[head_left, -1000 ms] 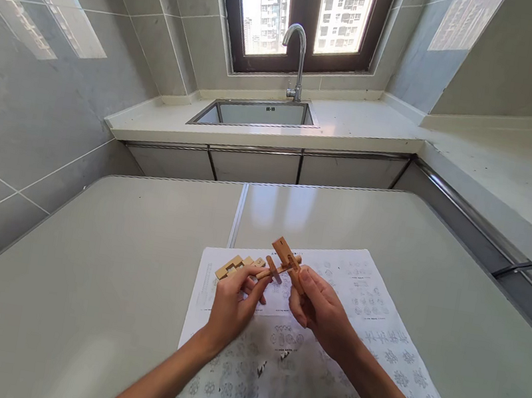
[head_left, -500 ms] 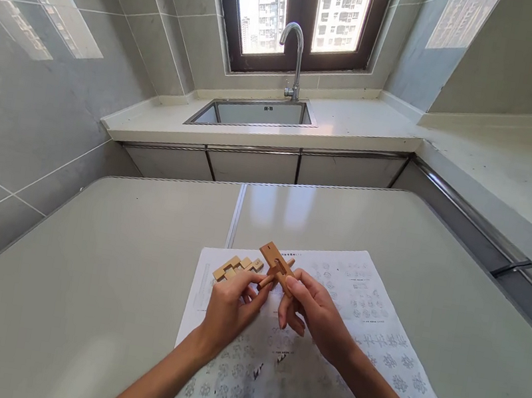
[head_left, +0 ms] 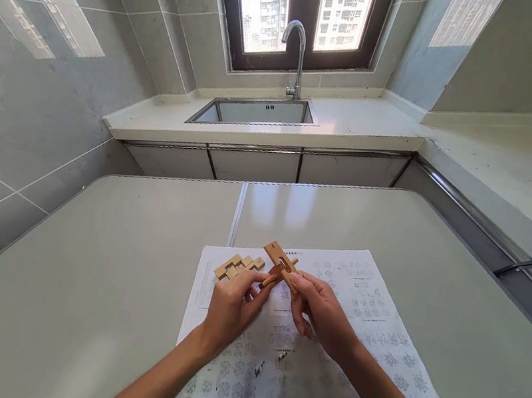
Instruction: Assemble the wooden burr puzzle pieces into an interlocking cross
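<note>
Between my hands, crossed wooden puzzle pieces are held above a printed sheet (head_left: 324, 343). My left hand (head_left: 231, 311) pinches the lower-left end of a narrow wooden stick (head_left: 267, 281). My right hand (head_left: 324, 309) grips the lower-right end of a flat slotted wooden piece (head_left: 278, 253), which tilts up to the left. The two pieces cross at the slot; whether they interlock there I cannot tell. Just behind my left fingers, several pale notched wooden blocks (head_left: 235, 265) lie together on the sheet, partly hidden by that hand.
The sheet, printed with small diagrams, lies on a pale table (head_left: 82, 277) with a seam (head_left: 238, 215) across it. Beyond the table stand a white counter (head_left: 354, 115), a sink (head_left: 254, 111) and a curved faucet (head_left: 299, 56) under a window.
The fingers of my right hand have shifted, and its lower fingers are now curled closer together. The crossed pieces stay at nearly the same spot and angle.
</note>
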Available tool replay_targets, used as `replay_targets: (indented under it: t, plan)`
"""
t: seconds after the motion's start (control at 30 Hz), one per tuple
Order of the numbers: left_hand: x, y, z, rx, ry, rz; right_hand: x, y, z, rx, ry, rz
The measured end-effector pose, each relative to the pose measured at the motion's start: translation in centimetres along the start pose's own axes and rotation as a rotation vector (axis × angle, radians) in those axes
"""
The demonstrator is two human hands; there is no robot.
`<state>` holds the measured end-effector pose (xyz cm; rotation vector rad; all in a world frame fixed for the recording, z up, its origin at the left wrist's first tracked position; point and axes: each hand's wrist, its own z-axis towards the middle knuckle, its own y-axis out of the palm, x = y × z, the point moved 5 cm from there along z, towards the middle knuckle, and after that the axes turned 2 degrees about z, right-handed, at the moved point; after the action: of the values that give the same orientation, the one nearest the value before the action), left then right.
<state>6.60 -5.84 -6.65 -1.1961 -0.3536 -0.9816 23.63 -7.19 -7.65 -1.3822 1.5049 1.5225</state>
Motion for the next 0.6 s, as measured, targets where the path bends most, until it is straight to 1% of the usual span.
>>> replay_targets:
  t: [0.23,0.47,0.6]
  plan:
    - [0.4,-0.1,0.1,0.021,0.088,0.054,0.1,-0.2,0.1,0.016,0.048,0.012]
    - [0.1,-0.1,0.0,0.034,0.074,0.072,1.0,-0.3,0.2,-0.037,0.099,0.034]
    - [-0.2,0.0,0.0,0.025,0.048,0.054,1.1,-0.4,0.3,-0.004,0.094,0.040]
